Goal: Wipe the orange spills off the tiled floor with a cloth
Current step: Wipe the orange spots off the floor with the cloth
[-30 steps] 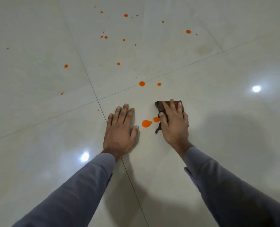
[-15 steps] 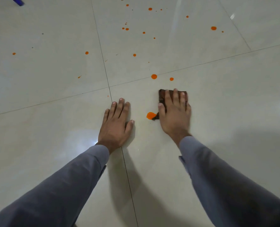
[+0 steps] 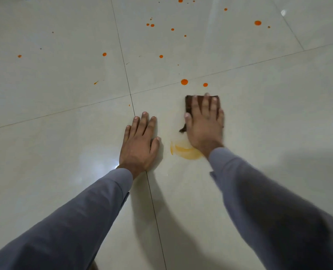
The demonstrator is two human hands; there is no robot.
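The right hand (image 3: 204, 125) presses flat, fingers straight and slightly spread, on a dark brown cloth (image 3: 189, 103) lying on the tiled floor (image 3: 278, 114). The cloth sits just right of where two grout lines cross, its far edge and left corner showing past the fingertips and a loose tail poking out by the thumb. The left hand (image 3: 139, 142) rests flat and holds nothing, palm on the floor beside the grout line, bracing the body.

Just below the right wrist lies a thin, pale orange smear (image 3: 187, 152). Two solid orange drops (image 3: 184, 82) sit just beyond the cloth near the cross grout line, and many smaller ones are scattered over the tiles farther off.

The cloth looks soft, light and limp, so it will likely bunch unless a flat palm holds it spread. The glossy tile looks slick; steady downward pressure should matter more than gripping, and a fresh fold may lift the smear better.
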